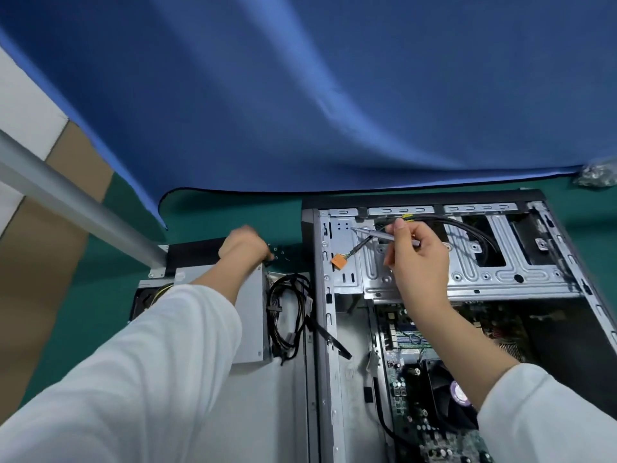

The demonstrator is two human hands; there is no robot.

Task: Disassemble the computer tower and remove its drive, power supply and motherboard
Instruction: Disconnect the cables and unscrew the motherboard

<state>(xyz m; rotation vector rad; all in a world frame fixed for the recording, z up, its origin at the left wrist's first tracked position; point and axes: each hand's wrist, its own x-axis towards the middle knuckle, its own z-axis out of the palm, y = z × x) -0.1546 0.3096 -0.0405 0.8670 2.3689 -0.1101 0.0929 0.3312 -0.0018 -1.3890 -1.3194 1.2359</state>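
Screwdriver [384, 236] sits pinched in the right hand [417, 259], tip just past its fingers [399, 228]. Left hand [245, 245] looks curled over loose screws [277, 253]; drop them together, then seat the tip squarely before turning.

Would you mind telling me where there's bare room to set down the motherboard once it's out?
Free: the grey side panel near you, between the left sleeve and the tower; also the green mat between the blue cloth and the left hand. Crowded: around the power supply, its cables and the loose screws.
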